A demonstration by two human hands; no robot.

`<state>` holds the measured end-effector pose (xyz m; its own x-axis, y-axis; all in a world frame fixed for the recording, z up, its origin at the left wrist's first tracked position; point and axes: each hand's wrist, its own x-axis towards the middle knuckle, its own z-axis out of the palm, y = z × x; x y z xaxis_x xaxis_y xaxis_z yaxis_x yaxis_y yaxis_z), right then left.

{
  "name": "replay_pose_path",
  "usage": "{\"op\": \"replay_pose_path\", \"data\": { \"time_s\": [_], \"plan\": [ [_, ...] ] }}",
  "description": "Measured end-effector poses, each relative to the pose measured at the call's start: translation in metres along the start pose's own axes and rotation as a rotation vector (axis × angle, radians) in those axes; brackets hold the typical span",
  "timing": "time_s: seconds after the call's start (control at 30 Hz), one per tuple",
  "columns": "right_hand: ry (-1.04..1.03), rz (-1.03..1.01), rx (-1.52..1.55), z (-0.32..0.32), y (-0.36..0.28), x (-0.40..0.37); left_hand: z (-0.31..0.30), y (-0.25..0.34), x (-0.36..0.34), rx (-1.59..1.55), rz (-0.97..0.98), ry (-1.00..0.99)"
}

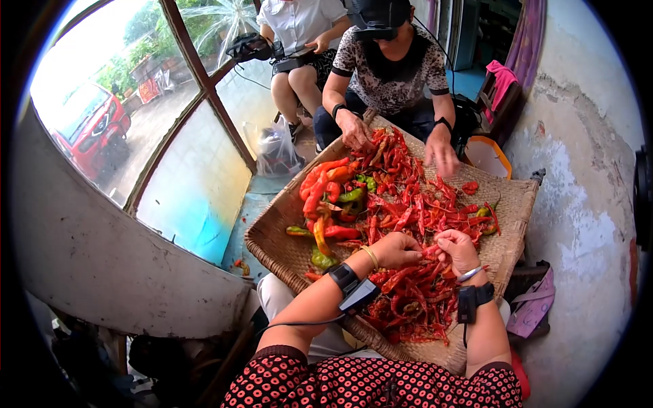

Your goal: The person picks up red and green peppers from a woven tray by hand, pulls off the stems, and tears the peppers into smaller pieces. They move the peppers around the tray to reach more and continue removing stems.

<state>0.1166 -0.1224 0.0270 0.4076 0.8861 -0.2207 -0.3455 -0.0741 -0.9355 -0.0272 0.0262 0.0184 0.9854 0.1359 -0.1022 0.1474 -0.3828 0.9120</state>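
My left hand (398, 250) and my right hand (458, 251) are close together above the near half of a woven tray (277, 231). Between them is a red chili pepper (430, 252), pinched by the fingertips of both. Under my hands lies a heap of red, wrinkled chili peppers (415, 299). More thin red chilies (408, 194) cover the middle and far part of the tray. Larger fresh peppers (316, 194), red, green and orange, are piled along the left side.
Across the tray sits a person, left hand (442, 151) and right hand (355, 130) over the chilies. Another seated person holds a dark device (294, 61). A plastic bag (275, 148) stands by the window. A rough wall (578, 204) rises at right, beside an orange-rimmed container (488, 155).
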Motion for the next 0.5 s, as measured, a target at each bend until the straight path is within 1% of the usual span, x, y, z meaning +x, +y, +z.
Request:
{"op": "replay_pose_path", "data": {
  "time_s": [0.07, 0.13, 0.17, 0.2, 0.23, 0.27, 0.33, 0.4, 0.43, 0.47, 0.5],
  "plan": [
    [0.109, -0.057, -0.126, -0.008, 0.001, 0.004, -0.002, -0.003, -0.001, 0.043, 0.009, 0.031],
    [0.134, -0.123, -0.024, -0.020, 0.001, 0.008, -0.006, -0.006, -0.003, 0.225, 0.086, 0.245],
    [0.178, -0.178, 0.059, -0.024, 0.000, 0.010, -0.008, -0.006, -0.004, 0.226, -0.003, 0.323],
    [0.222, -0.231, 0.143, -0.026, -0.002, 0.010, -0.011, -0.006, -0.004, 0.224, -0.003, 0.324],
    [0.241, -0.268, 0.246, -0.029, -0.002, 0.013, -0.015, -0.007, -0.003, 0.253, -0.043, 0.351],
    [0.241, -0.266, 0.245, -0.030, -0.003, 0.012, -0.016, -0.009, -0.003, 0.282, -0.083, 0.377],
    [0.380, -0.207, -0.042, -0.016, -0.018, 0.004, -0.014, -0.017, -0.003, 0.307, -0.108, 0.375],
    [0.360, -0.135, -0.680, -0.031, -0.003, 0.010, -0.007, -0.027, -0.001, 0.588, -0.056, 0.414],
    [0.277, -0.131, -0.846, -0.036, 0.010, 0.016, -0.005, -0.027, 0.000, 0.589, -0.056, 0.413],
    [0.191, -0.125, -1.011, -0.040, 0.020, 0.021, -0.003, -0.028, 0.001, 0.623, -0.080, 0.330],
    [0.092, -0.173, -1.055, -0.031, 0.019, 0.017, -0.001, -0.028, 0.001, 0.655, -0.104, 0.245]
  ]
}}
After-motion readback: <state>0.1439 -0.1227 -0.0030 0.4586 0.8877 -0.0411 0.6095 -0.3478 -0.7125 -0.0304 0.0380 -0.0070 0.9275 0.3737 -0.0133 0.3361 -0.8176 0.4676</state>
